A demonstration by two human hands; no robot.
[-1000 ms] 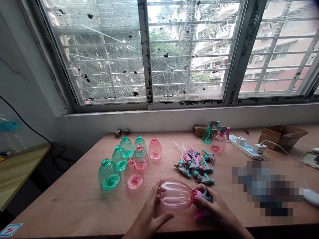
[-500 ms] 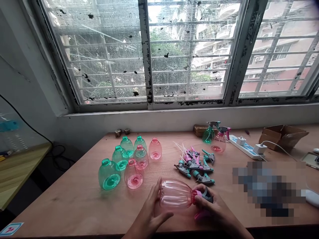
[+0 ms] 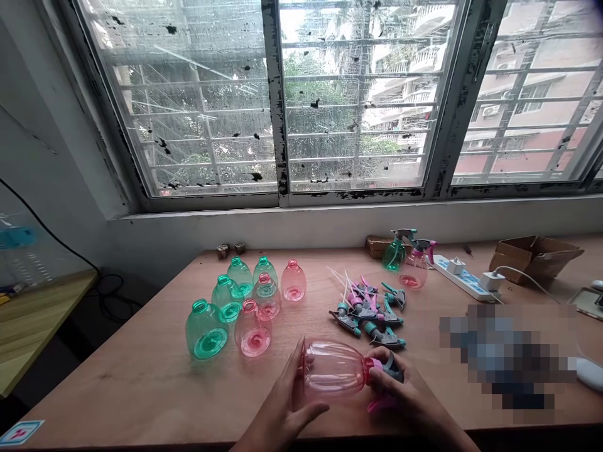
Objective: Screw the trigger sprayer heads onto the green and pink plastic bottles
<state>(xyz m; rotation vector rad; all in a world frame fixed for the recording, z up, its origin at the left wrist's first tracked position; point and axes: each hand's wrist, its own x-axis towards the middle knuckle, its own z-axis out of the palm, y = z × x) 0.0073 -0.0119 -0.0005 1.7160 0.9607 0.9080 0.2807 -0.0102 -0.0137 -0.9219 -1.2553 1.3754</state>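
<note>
A clear pink spray bottle (image 3: 334, 370) lies sideways between my two hands, its base to the left and its neck to the right. My left hand (image 3: 289, 395) cups the base, with fingers behind it and the thumb stretched out below. At the neck, my right hand (image 3: 400, 383) grips the pink collar of the grey spray head (image 3: 392, 367); a pink trigger shows beneath. Just beyond the bottle lies a pile of loose spray heads (image 3: 372, 311) in grey, pink and green, with white tubes.
Open green bottles (image 3: 207, 339) and pink bottles (image 3: 253, 336) stand on the left. A green spray bottle (image 3: 393, 256) and another pink one (image 3: 413, 271) stand at the back, near a power strip (image 3: 466, 282) and a cardboard box (image 3: 532, 260). A blurred patch covers the right side.
The bottle and both hands stay almost in place. Only a very slight shift of the bottle and fingers shows.
</note>
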